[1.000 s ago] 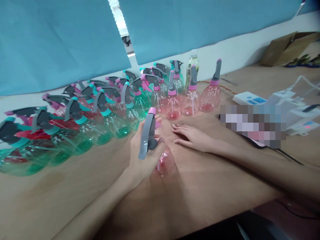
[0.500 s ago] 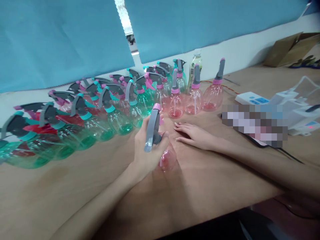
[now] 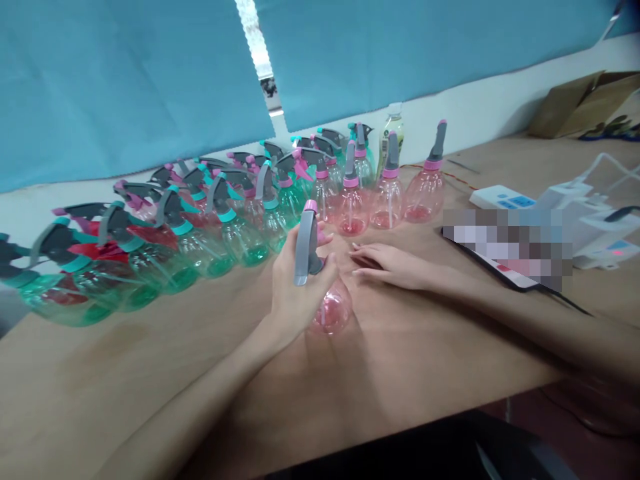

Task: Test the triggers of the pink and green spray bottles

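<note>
My left hand (image 3: 293, 283) is wrapped round the neck of a pink spray bottle (image 3: 333, 310) with a grey and pink trigger head. The bottle stands about upright on the brown table (image 3: 400, 353), and the hand hides part of its neck. To its right, my right hand (image 3: 390, 267) lies on the tabletop with fingers stretched out, holding nothing. Just beyond the hands stand more pink spray bottles, the closest one (image 3: 353, 210) with a little pink tint at its base. Green spray bottles (image 3: 245, 240) line up to the left.
Several spray bottles fill the back left along the wall, with a labelled drink bottle (image 3: 393, 130) behind them. At right lie a phone-like device (image 3: 510, 267), blurred out, and white chargers (image 3: 605, 233) with cables. A cardboard box (image 3: 565, 110) sits at the far right.
The view has shifted slightly, so the rows at left appear further right. My left hand still holds the pink spray bottle, and my right hand stays flat on the table.
</note>
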The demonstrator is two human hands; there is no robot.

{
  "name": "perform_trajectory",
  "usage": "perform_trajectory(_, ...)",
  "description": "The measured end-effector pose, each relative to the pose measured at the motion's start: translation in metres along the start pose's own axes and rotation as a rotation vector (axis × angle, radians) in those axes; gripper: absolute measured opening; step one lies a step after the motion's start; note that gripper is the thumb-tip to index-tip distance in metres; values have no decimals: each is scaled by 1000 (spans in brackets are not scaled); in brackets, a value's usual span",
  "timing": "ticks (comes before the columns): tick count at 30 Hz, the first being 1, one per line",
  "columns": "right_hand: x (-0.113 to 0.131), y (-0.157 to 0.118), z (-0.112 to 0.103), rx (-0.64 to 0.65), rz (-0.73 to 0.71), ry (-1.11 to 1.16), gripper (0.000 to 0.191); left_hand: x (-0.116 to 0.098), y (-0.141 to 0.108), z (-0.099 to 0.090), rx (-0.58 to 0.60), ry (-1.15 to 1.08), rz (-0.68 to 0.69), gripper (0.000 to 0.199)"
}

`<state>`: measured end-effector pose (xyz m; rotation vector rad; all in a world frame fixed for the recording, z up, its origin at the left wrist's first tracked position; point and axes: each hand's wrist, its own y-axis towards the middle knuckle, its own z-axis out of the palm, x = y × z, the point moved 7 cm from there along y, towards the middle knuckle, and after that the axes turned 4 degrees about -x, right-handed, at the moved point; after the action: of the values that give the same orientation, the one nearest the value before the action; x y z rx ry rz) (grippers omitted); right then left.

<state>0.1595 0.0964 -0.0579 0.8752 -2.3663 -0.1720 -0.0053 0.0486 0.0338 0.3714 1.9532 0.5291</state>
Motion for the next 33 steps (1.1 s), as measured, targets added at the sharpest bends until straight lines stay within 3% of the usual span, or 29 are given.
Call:
perform_trajectory(7,25,-17,-33,4,123,271,57,4,4,7,-2,-59,57,41)
perform_trajectory(14,77,-27,-34,-21,-50,351,66,-4,2,36,56,-104,17,57)
perform_trajectory(17,88,-28,-32,-81,-57,423,68,-13,-2,44,98,-69,44,58)
perform_trajectory(21,86,-30,-30,-109,-40,386,68,-9,-15,44,221,-40,93,61)
perform_trajectory(25,71,-25,-33,-128,22,301,62,11,-34,26,283,157,333,72)
perform_trajectory(27,62,-17,-36,-144,49,230,62,26,-39,14,277,284,396,67)
perform_trajectory(33,37,18,-37,-177,157,-116,67,61,-36,-8,280,458,302,48)
